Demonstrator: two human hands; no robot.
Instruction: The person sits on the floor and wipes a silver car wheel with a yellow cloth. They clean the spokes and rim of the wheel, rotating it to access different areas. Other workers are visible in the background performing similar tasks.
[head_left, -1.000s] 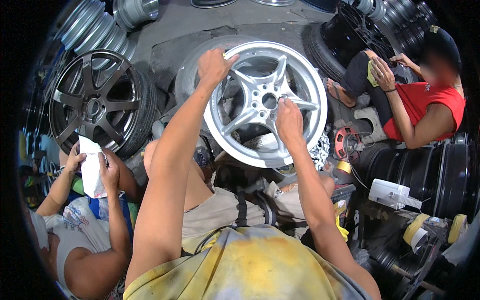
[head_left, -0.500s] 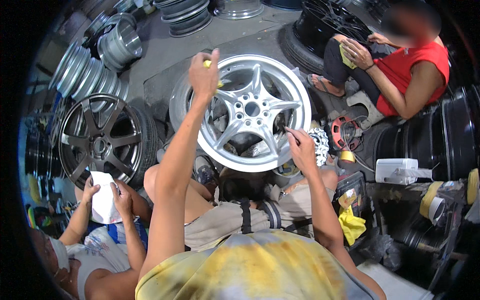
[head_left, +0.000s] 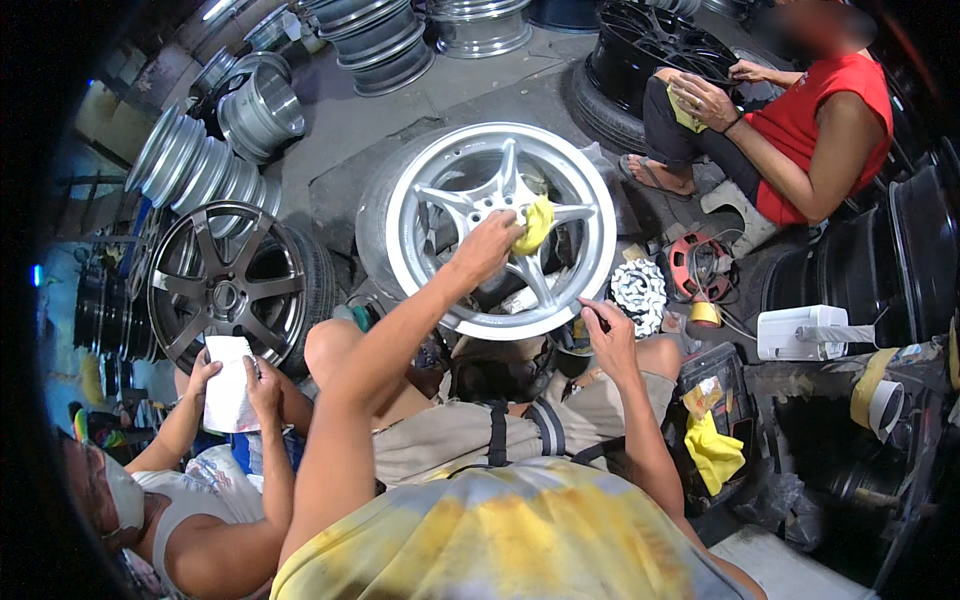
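In front of me a silver alloy wheel (head_left: 402,235) lies face up, its spokes spreading from a bolt-holed hub. A crumpled yellow cloth (head_left: 538,224) is gripped in my left hand (head_left: 488,245), over the wheel just right of the hub. Part of the hub is hidden behind this hand. At the near right edge of the rim is my right hand (head_left: 612,338), fingers curled, with the fingertips by the rim. Something dark shows between those fingers, too small to name.
A bronze wheel (head_left: 225,292) leans at left, beside a person holding a white paper (head_left: 229,385). Another person in a red top (head_left: 815,150) sits at far right by a black wheel (head_left: 640,75). A red reel (head_left: 697,265) and a yellow cloth (head_left: 714,452) lie right.
My left hand has swept the yellow cloth from the wheel's far left rim to beside the hub. My right hand has lowered slightly toward the near rim. The whole view has shifted a little.
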